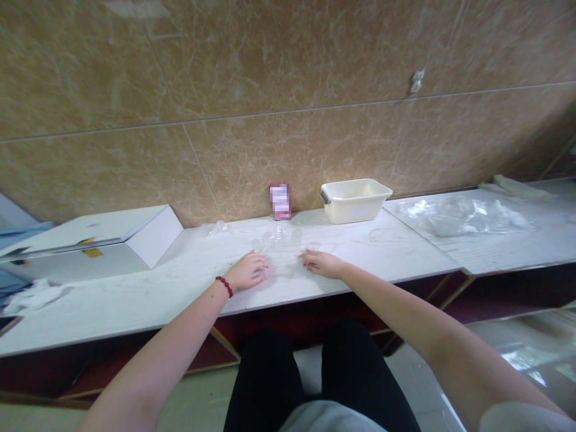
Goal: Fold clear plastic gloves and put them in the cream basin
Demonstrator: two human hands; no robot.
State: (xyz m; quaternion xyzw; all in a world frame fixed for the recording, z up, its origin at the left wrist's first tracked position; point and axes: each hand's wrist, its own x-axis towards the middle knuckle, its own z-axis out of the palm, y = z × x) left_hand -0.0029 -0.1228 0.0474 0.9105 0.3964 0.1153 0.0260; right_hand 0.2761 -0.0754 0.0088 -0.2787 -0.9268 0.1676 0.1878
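Our left hand, with a red bead bracelet at the wrist, lies palm down on the white tabletop, fingers loosely spread and resting on the left edge of a clear plastic sheet. Far to the left of it sits a white box with its lid flat, and nearer the edge some crumpled white paper.

The clear plastic sheet lies between our two hands and runs a little beyond them toward the wall; it is hard to make out, so we cannot tell whether it is a bag or a flat piece. Just behind it a small red and white pack stands upright against the tiled wall.

Our right hand also lies flat, fingers stretched out and touching the right edge of the plastic. Neither hand pinches or lifts anything.

Beyond our right hand, near the wall, stands a cream plastic tub, which looks empty from here. Well to the right lies a heap of more clear plastic.

We judge the work to be at an early point: the sheet is only pressed down, the tub holds nothing, and the heap looks untouched.
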